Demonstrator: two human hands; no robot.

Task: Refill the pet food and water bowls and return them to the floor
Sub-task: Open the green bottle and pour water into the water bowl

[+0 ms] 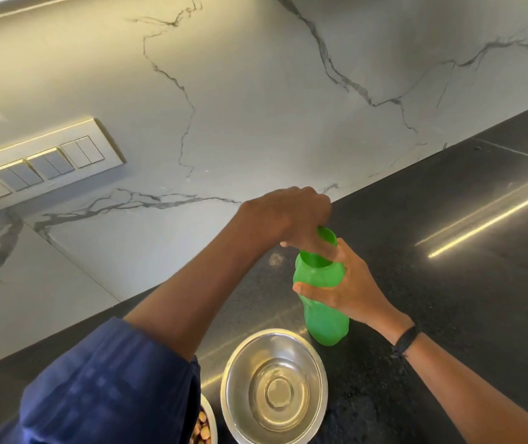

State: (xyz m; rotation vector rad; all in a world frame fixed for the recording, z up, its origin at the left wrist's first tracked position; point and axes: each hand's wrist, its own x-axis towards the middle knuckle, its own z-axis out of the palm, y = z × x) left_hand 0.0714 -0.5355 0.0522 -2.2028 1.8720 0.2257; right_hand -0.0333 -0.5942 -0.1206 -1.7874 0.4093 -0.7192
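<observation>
Black worktop (448, 299), water step: right hand (352, 283) has fingers wrapped round the green bottle (326, 325), left hand (288, 216) grips its cap (328, 237) (looks loose). Next up, I'd say: pour into the steel bowl (228, 379).

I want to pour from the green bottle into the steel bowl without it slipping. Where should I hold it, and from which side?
Grip the green bottle at the narrowed upper body just below its shoulder, coming from the right, as the right hand does. It stands upright and the steel bowl sits near-left, so that side stays free for tipping.
</observation>
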